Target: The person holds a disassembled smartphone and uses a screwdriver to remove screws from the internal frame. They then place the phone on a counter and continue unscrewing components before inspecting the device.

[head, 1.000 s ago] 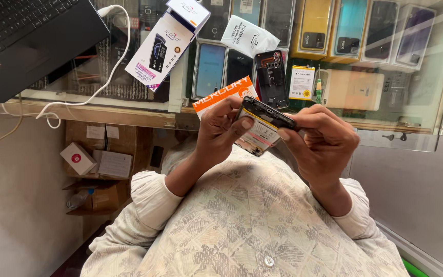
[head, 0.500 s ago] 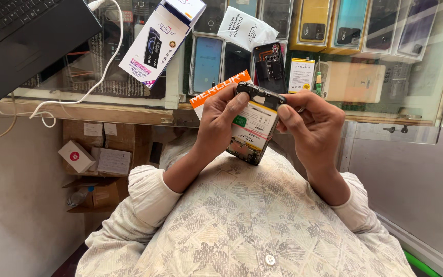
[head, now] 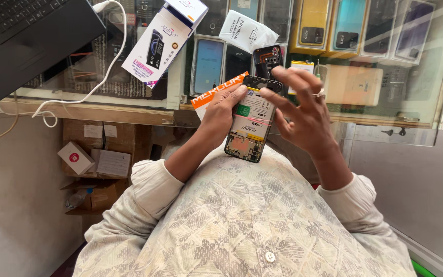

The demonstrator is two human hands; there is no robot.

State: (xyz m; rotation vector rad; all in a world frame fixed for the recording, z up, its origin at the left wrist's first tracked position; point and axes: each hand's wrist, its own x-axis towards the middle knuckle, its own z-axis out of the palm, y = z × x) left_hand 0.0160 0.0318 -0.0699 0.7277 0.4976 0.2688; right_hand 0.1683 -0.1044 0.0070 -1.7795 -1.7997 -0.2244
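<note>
The left hand's fingers (head: pixel 234 97) were curled around the left edge of an opened black smartphone with its back cover off (head: pixel 251 119), thumb laid across its upper part, so the left hand (head: pixel 220 115) had a firm hold of it. Behind those fingers, pinched against the phone, sat an orange and white flat card package (head: pixel 216 93). The phone stood nearly upright, tilted slightly, its exposed inside facing the camera: a white and yellow rectangular battery (head: pixel 252 117) filled the middle, and a green circuit board (head: pixel 244 147) showed at the lower end.

The right hand's fingers (head: pixel 289 82) were spread loosely, gripping nothing; the lower fingertips touched the phone's right edge, and whether the upper ones touched it could not be told. A ring sat on one finger of the right hand (head: pixel 306 118).

The phone hung above the person's lap, just in front of the glass-topped bench (head: pixel 385 110). Close behind it on the glass lay a black phone back cover (head: pixel 267 59) and a crumpled white plastic pouch (head: pixel 246 33). Farther left lay a white rectangular carton with a phone picture (head: pixel 162 41), a white cable (head: pixel 98 77) and a black laptop (head: pixel 26 36). Coloured phone boxes (head: pixel 316 25) showed beneath the glass. Cardboard boxes (head: pixel 96 164) sat on the floor below.
</note>
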